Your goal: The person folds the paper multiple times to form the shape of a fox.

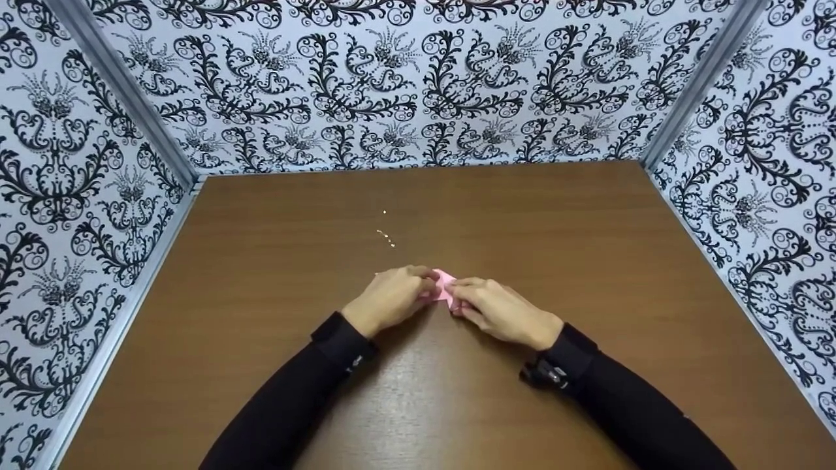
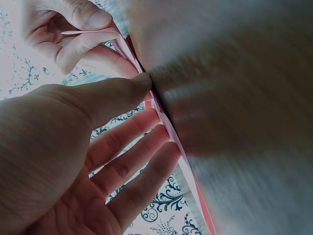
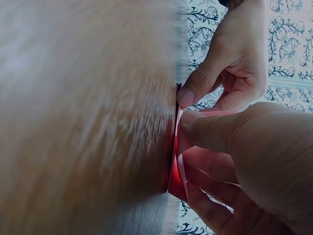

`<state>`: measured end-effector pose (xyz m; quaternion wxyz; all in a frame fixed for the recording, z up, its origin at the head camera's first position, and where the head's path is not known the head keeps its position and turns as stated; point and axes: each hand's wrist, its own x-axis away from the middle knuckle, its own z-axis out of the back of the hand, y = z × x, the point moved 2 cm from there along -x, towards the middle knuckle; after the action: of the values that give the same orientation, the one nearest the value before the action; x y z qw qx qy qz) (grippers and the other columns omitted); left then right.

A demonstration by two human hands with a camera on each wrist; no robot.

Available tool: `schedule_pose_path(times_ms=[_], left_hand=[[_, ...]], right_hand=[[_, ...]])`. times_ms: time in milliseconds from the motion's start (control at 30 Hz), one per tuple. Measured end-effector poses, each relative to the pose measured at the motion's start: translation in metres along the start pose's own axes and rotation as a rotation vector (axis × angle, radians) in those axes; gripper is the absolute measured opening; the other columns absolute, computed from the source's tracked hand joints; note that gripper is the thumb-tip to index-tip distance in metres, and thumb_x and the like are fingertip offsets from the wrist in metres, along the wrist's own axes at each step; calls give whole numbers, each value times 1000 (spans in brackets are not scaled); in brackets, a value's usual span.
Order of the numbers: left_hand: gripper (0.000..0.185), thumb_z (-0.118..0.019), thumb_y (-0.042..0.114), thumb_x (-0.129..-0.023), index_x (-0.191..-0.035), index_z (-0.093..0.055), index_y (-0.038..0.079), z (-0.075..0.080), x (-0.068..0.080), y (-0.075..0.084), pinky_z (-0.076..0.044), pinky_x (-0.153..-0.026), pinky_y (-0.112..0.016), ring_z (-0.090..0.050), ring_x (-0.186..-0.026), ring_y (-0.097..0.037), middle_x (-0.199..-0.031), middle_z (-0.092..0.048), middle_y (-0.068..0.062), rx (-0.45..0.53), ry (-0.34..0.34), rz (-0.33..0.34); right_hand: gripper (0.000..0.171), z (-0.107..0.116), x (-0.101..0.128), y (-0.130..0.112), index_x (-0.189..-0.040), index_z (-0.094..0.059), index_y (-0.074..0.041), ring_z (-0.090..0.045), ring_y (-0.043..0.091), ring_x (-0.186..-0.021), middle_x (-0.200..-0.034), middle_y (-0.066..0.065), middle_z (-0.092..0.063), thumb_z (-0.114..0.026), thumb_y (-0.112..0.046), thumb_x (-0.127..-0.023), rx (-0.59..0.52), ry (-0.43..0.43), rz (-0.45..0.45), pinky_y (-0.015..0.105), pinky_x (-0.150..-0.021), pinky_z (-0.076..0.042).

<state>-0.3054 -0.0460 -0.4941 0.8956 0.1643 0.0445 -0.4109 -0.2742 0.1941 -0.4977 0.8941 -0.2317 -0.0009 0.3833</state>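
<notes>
A folded piece of pink paper lies on the brown table, partly covered by both hands. My left hand is over its left part; in the left wrist view the thumb and the rather straight fingers press on the paper, which is seen nearly edge-on. At the right end my right hand pinches a raised flap between thumb and fingers. The right wrist view has both thumbs close together at the paper, with a reddish layer standing a little apart from the rest. The full folded shape is hidden by the fingers.
The wooden table stretches out around the hands. Small bright specks show on it beyond the left hand; whether flecks or reflections I cannot tell. Patterned black-and-white panels stand behind and at both sides. Dark bands circle both wrists.
</notes>
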Motion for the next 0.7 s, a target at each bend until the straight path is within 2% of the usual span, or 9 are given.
schedule_pose_path(times_ms=[100, 167, 333, 467, 600, 700], left_hand=[[12, -82, 19, -113, -114, -93, 14, 0, 1, -1, -74, -93, -53, -87, -115, -37, -149, -81, -10, 3, 16, -12], [12, -82, 20, -113, -113, -92, 14, -1, 2, -2, -74, -90, -53, -87, -112, -37, -151, -79, -9, -11, 20, -21], [17, -76, 25, -117, -118, -90, 16, 0, 1, -2, -74, -90, -55, -85, -122, -37, -158, -80, -4, -60, -3, -16], [16, -76, 27, -117, -121, -87, 16, 0, 0, -3, -74, -91, -54, -83, -126, -36, -158, -80, -1, -82, -15, -15], [17, -76, 27, -116, -121, -85, 13, -2, -1, -5, -73, -91, -52, -83, -120, -34, -153, -83, -2, -105, -16, -22], [25, -75, 28, -117, -135, -82, 12, -2, -2, -5, -73, -94, -52, -83, -122, -35, -151, -83, -5, -117, -43, -5]], right_hand=[[44, 0, -1, -1, -159, -71, 0, -80, 36, -139, -148, 22, -80, -70, -2, -114, 9, -6, 9, 55, -112, -69], [35, 1, -1, -2, -149, -78, -1, -79, 37, -141, -151, 23, -79, -71, -2, -114, 13, -10, 16, 55, -112, -69], [13, 1, -2, -3, -119, -81, -8, -79, 39, -142, -156, 24, -77, -71, -2, -114, 8, -15, 20, 56, -114, -69], [12, 0, -2, -3, -118, -81, -9, -79, 39, -142, -154, 24, -77, -71, -2, -114, 1, -14, 19, 56, -115, -68], [12, 0, -2, -2, -118, -80, -8, -79, 38, -142, -154, 23, -78, -71, -3, -114, -6, -13, 23, 56, -115, -68], [12, -1, -1, -2, -117, -80, -8, -78, 38, -145, -156, 23, -77, -71, -2, -114, -9, -11, 34, 57, -117, -67]])
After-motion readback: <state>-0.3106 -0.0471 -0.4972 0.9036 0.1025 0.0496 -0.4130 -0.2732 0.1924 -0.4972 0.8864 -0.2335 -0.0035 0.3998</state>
